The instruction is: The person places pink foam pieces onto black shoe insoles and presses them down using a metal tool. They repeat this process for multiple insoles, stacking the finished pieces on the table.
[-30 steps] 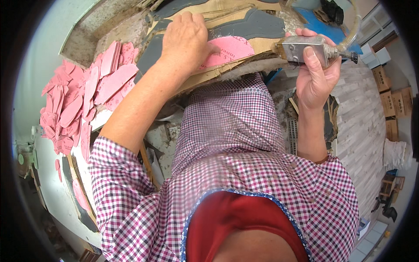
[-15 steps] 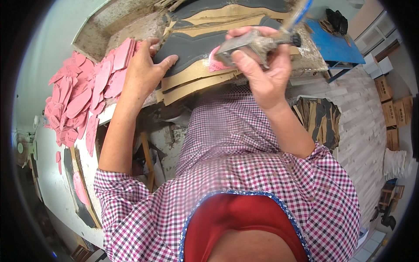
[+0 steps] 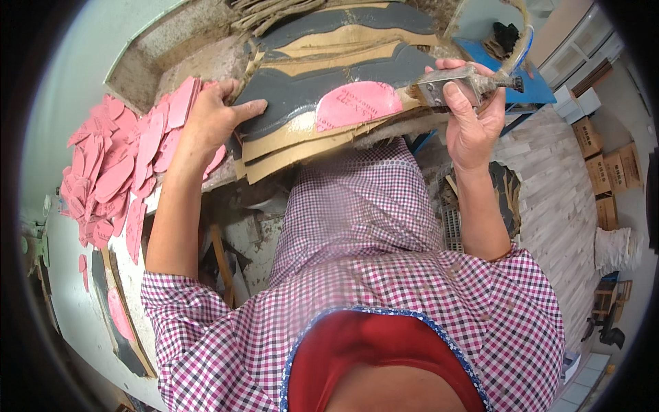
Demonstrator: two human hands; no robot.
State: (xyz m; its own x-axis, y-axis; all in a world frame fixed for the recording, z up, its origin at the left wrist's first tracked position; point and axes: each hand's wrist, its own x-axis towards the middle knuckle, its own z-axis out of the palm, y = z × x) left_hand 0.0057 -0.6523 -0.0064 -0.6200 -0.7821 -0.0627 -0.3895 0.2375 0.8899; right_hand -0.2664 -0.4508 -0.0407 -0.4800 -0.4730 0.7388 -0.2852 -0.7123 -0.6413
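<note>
Worktable [image 3: 216,65], near edge: right hand [image 3: 477,123] grips hose-fed metal applicator [image 3: 446,89], best kept level beside pink patch [image 3: 360,106]; left hand [image 3: 209,118], thumb and fingers spread, overlaps dark-grey panel [image 3: 292,95].

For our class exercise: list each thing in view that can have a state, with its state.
Left hand, open, thumb stretched out
Right hand, closed around the metal tool
Metal tool, gripped
Hose, bent in an arc
Panels, layered
Pink piece between the hands, lying flat on the panels
Pink pieces at left, heaped loosely
Cardboard boxes, stacked
</note>
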